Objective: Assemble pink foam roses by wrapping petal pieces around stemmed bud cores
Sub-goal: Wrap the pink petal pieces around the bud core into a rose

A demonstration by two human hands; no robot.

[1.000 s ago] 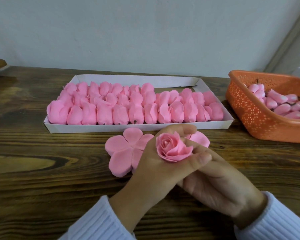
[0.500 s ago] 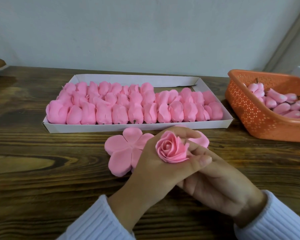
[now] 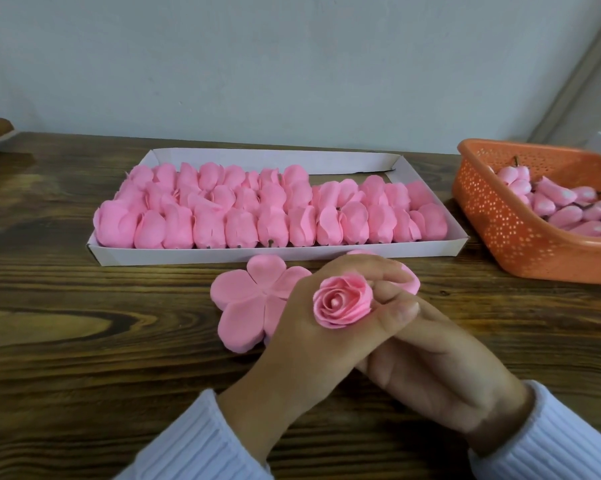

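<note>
Fingers (image 3: 378, 268) of your left hand (image 3: 313, 341) curl round pink foam rose (image 3: 342, 301), thumb and index pinching outer petals, bloom facing up. Your right hand (image 3: 430, 368) lies beneath left; its fingertips hidden, so cannot tell its grip. Flat five-petal piece (image 3: 247, 303) on wooden table (image 3: 84, 341) at 9 o'clock of rose, partly behind left hand. Second petal piece (image 3: 411, 280) peeks out at 2 o'clock past index finger. White cardboard tray (image 3: 275, 256) of wrapped roses (image 3: 240, 216) at 12 o'clock. Orange basket (image 3: 500, 237) holding bud cores (image 3: 562, 209) at 2 o'clock, well apart
</note>
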